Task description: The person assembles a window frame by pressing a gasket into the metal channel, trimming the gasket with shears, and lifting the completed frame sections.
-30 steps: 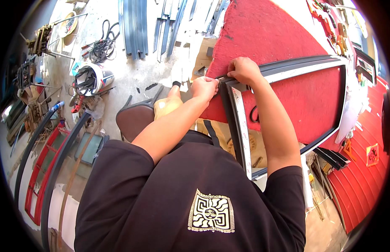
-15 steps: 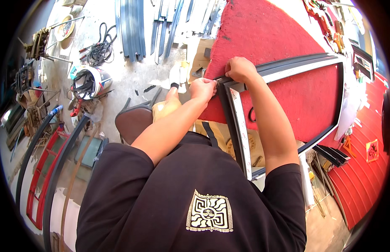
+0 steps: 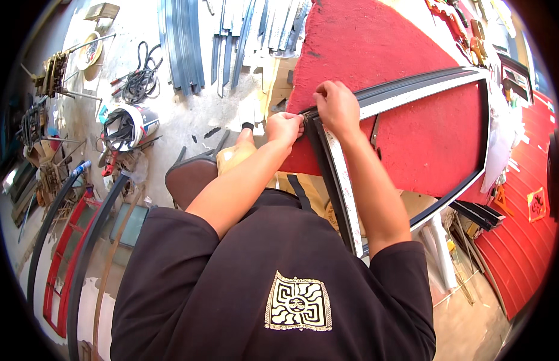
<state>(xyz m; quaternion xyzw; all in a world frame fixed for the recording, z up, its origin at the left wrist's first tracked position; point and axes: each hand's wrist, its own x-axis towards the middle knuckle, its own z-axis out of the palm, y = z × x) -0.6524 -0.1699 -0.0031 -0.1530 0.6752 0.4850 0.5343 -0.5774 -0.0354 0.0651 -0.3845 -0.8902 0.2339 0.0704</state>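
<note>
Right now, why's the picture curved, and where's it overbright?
Head view, rim: fisheye lens bows edges, as with the dark bar; head view, top: glare whitens floor by the blue-grey profiles; head view, middle: left hand and right hand look fairly sharp.

Illumination is bright daylight, strongest along the upper part of the view. Glare washes out areas of the concrete floor (image 3: 182,114) and the upper-right edge of the red board (image 3: 364,45). The black shirt (image 3: 231,271) renders dark, with faint folds. Fisheye distortion bows the dark bar (image 3: 92,240) at left; black vignetting fills the corners.
</note>
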